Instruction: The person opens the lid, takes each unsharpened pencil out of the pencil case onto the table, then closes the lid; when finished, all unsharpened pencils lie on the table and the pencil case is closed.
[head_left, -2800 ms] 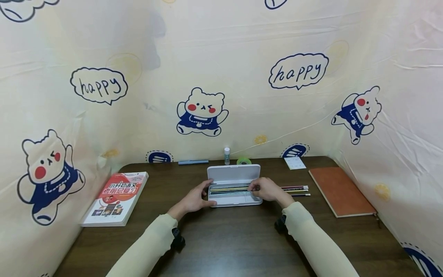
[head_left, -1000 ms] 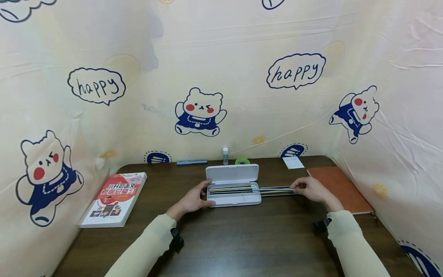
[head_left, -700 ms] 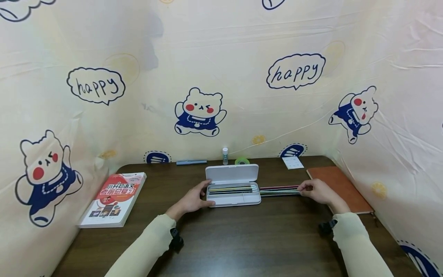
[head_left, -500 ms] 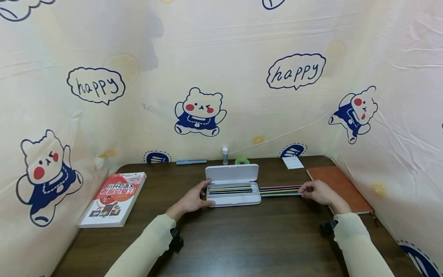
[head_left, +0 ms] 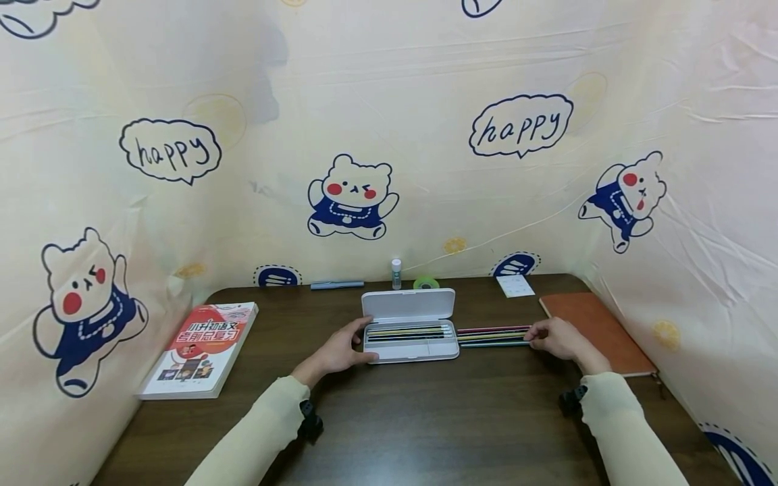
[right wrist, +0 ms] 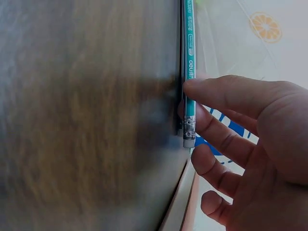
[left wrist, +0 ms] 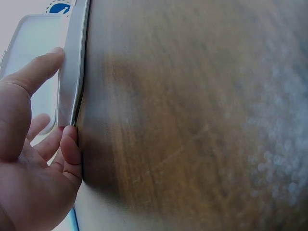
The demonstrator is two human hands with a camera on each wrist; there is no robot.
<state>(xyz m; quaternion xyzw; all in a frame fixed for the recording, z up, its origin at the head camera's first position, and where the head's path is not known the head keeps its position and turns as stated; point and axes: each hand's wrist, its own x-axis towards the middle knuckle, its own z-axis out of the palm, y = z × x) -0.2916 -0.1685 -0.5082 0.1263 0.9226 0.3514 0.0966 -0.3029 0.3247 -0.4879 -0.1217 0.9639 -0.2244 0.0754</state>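
A white pencil case lies with its lid raised on the brown table, several pencils inside. My left hand grips its left end; the left wrist view shows the thumb on the case's near wall and fingertips round the end. Right of the case, my right hand pinches a teal pencil near its white eraser, thumb on top. That pencil lies along the front of several other pencils on the table. My right fingers hide the far ends of these pencils in the head view.
A red-and-white book lies at left, a brown notebook at right behind my right hand. Along the back edge are a blue pen, a glue stick, green tape and a white card.
My right hand has moved right from the case, drawing the teal pencil out and down beside the other pencils, where it shifts slightly forward. My left hand keeps its place on the case.
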